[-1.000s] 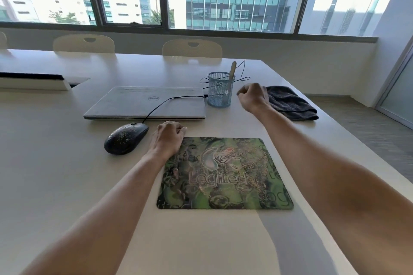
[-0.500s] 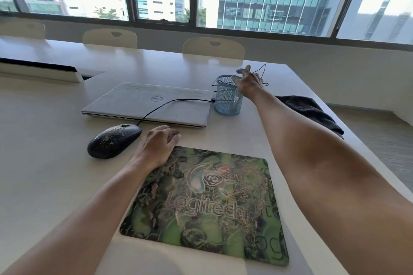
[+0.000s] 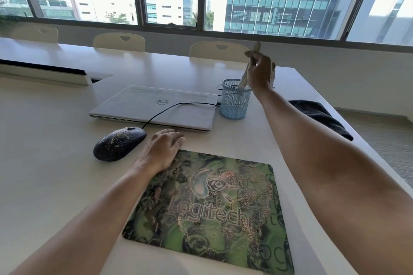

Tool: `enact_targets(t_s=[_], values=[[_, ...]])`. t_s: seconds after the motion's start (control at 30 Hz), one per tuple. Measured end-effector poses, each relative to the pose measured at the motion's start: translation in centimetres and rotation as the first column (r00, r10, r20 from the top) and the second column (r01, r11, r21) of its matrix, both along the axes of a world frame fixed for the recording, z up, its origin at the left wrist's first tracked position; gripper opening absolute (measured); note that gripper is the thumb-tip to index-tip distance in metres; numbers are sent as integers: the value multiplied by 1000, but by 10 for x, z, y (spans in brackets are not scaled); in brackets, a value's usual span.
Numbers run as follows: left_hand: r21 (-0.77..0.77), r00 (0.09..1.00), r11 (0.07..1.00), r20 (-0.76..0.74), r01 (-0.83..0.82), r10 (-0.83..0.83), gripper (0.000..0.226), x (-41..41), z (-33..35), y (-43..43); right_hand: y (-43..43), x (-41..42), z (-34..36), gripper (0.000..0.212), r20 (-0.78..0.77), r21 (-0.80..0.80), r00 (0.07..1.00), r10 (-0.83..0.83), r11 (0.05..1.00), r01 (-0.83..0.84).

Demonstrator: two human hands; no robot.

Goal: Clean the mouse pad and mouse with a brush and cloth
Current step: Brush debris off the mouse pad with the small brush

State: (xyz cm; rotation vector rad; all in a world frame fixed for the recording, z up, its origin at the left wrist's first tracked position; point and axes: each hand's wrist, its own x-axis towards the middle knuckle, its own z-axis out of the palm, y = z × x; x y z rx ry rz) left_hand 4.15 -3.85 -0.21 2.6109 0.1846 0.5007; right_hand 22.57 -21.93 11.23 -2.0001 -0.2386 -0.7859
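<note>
A green mouse pad (image 3: 214,212) strewn with crumbs lies on the table in front of me. My left hand (image 3: 162,150) rests flat on its far left corner. A black wired mouse (image 3: 119,143), speckled with crumbs, sits just left of that hand. My right hand (image 3: 260,72) grips the handle of a brush (image 3: 244,77), raised above the blue mesh cup (image 3: 234,100), with the brush's lower end still inside the cup. A dark cloth (image 3: 321,116) lies at the right table edge, partly hidden by my right forearm.
A closed silver laptop (image 3: 156,106) lies behind the mouse, the mouse cable crossing its lid. Pale chairs (image 3: 119,42) line the far side of the table under the windows. The table's right edge (image 3: 362,152) drops to the floor beside the cloth.
My right hand reached over the mesh cup, closed on the brush handle and lifted it partway out. The left hand stayed on the pad's corner. My view shifted closer.
</note>
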Motion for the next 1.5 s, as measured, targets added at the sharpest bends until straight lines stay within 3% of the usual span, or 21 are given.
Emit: enact_targets(t_s=[0.13,0.27,0.4,0.53,0.6,0.73,0.87,0.97,1.13,1.33,1.5], values=[[-14,1000,1000,-17,-10,10,38,0,1,0,3,-23,18,34,242,126,969,43,989,-75],[-18,1000,1000,-17,-6,6,38,-1,2,0,4,-59,24,56,326,146,932,161,965,-218],[-32,1000,999,-6,2,-2,37,-4,2,-1,6,-95,15,67,154,168,958,240,949,-265],[-105,999,994,40,16,-12,32,-10,4,0,-3,-122,5,33,-80,171,989,126,979,-111],[-144,997,988,61,49,-41,30,-15,5,2,-8,-134,-4,22,-188,238,971,148,966,-101],[-157,990,978,44,137,-132,32,-26,5,9,-14,-160,-18,22,-319,247,940,120,968,-40],[-100,954,950,-24,296,-299,42,-34,6,13,-13,-183,-31,25,-322,146,946,25,989,24],[-75,919,923,-90,378,-384,51,-36,8,12,-11,-193,-39,24,-338,185,941,14,981,52],[-164,894,893,-95,419,-437,53,-39,12,18,-8,-207,-53,28,-353,299,935,22,950,90],[9,844,866,-230,500,-485,71,-50,6,42,1,-214,-67,27,-349,435,935,63,894,103],[67,848,866,-254,496,-466,67,-49,3,46,8,-215,-68,26,-311,360,950,30,929,89]])
